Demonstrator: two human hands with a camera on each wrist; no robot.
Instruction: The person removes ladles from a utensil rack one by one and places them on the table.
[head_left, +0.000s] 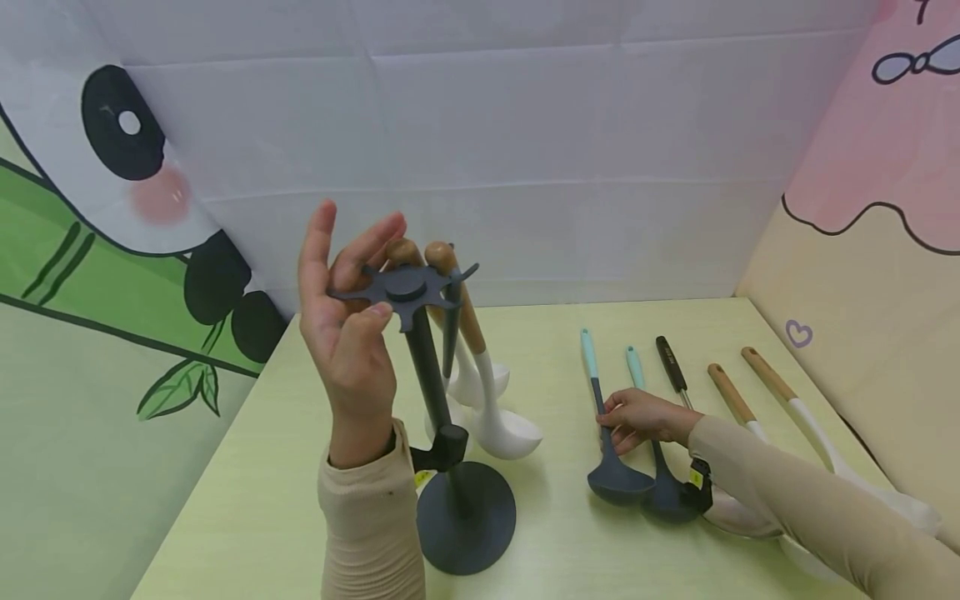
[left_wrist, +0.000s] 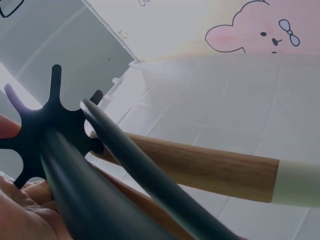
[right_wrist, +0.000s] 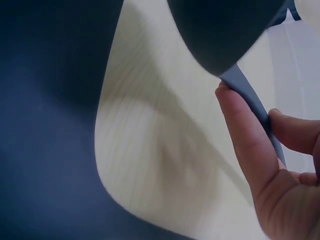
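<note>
A dark grey utensil stand (head_left: 431, 375) rises from a round base (head_left: 465, 517) on the pale green table (head_left: 540, 333). My left hand (head_left: 348, 300) pinches its spoked top disc (head_left: 405, 287), thumb in front and fingers behind. Two white ladles with wooden handles (head_left: 498, 421) and a dark utensil hang from the disc. From the left wrist view the disc (left_wrist: 45, 120), the pole (left_wrist: 85, 195) and a wooden handle (left_wrist: 210, 167) show from below. My right hand (head_left: 637, 417) grips the handle of a dark ladle (head_left: 615, 482) with a teal end, which lies on the table. The right wrist view shows fingers (right_wrist: 250, 150) pinching that grey handle (right_wrist: 247, 90).
Beside the gripped ladle lie another teal-handled dark utensil (head_left: 663, 496), a black-handled one (head_left: 671, 362) and two white ones with wooden handles (head_left: 731, 396) (head_left: 787, 400). Fabric walls with cartoon prints close in the table at the back and on both sides.
</note>
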